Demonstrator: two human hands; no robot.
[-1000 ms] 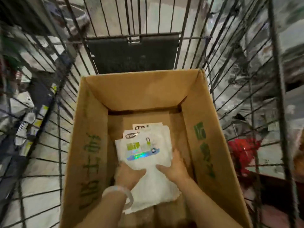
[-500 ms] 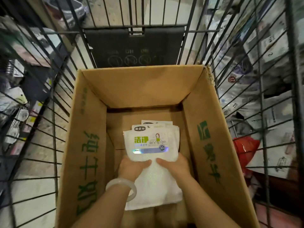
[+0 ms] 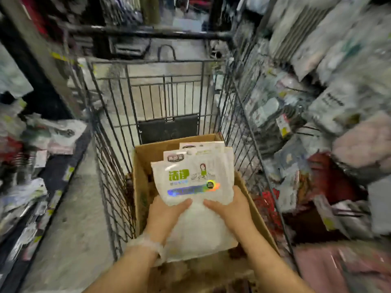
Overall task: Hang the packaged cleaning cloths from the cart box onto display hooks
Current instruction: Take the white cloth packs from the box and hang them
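A stack of white packaged cleaning cloths with green lettering and a shiny strip is held above the open cardboard box inside the wire cart. My left hand grips the stack's lower left, thumb on the front. On the lower right, my right hand grips the stack the same way. At least two more packs show fanned behind the front one. The box's inside is hidden by the stack and my arms.
Packaged goods on display hooks crowd the rack to the right of the cart, with red packs lower down. A low shelf of mixed goods runs along the left. Grey floor lies between that shelf and the cart.
Both hands have lifted the stack from the bottom of the box up to its rim. My view has risen and pulled back, so the shelves on both sides now show.
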